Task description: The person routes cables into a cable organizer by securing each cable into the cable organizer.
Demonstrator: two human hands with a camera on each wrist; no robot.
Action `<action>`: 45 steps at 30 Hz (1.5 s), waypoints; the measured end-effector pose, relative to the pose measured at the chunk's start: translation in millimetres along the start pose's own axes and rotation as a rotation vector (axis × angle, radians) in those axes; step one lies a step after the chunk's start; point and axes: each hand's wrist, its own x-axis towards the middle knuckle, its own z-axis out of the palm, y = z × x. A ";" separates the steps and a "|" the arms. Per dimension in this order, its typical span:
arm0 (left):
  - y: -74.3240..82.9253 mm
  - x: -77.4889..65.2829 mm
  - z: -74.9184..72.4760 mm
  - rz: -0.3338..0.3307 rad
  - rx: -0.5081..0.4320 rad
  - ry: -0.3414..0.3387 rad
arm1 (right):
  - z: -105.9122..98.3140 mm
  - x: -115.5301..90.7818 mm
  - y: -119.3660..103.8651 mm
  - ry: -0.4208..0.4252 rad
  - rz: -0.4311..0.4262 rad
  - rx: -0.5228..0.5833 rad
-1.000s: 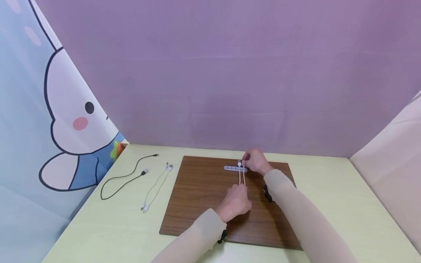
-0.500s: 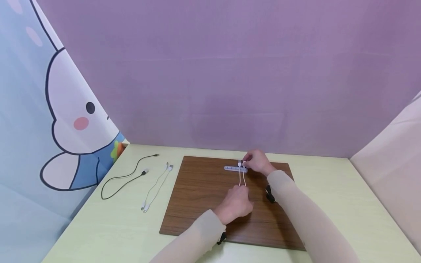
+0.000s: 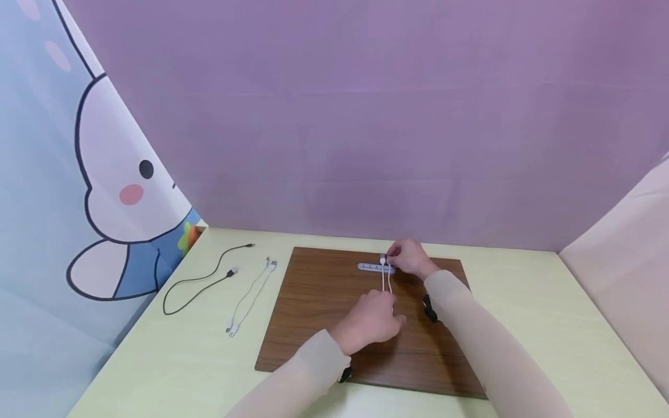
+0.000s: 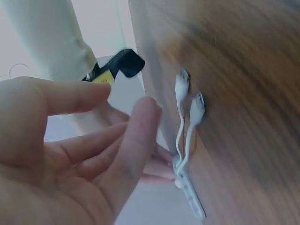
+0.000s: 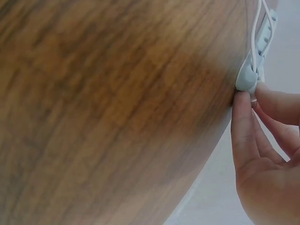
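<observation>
Left fingers shifted — slim white cables

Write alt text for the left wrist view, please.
A person's left hand, thumb and fingers parted and holding nothing, is beside two white cable ends against a blurry brown wood-grain board. Both cables run down to a pale cable clip, where the right hand is partly hidden.

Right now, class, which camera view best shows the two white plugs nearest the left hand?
Left wrist view: both white plugs show close up and uncovered. In the head view, the left hand mostly hides them; the right wrist view shows only their cables, leaving the frame.
</observation>
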 end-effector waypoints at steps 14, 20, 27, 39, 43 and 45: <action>-40.7 6.7 -34.8 0.148 0.197 0.218 | -2.6 -4.2 -5.5 0.000 -0.004 -0.055; -59.0 13.7 -44.6 0.129 0.299 0.258 | -4.1 -4.0 -5.2 -0.012 0.011 -0.064; -84.1 19.1 -63.1 0.087 0.406 0.289 | -3.5 -4.0 -3.3 -0.016 0.018 -0.050; -136.6 26.4 -102.2 -0.047 0.569 0.301 | -3.1 -5.1 -5.8 -0.005 0.030 -0.050; -154.1 28.0 -110.2 -0.086 0.586 0.296 | -2.5 -5.6 -5.9 -0.003 0.021 -0.048; -159.7 27.6 -113.8 -0.113 0.571 0.286 | -1.6 -6.0 -5.7 -0.006 0.023 -0.047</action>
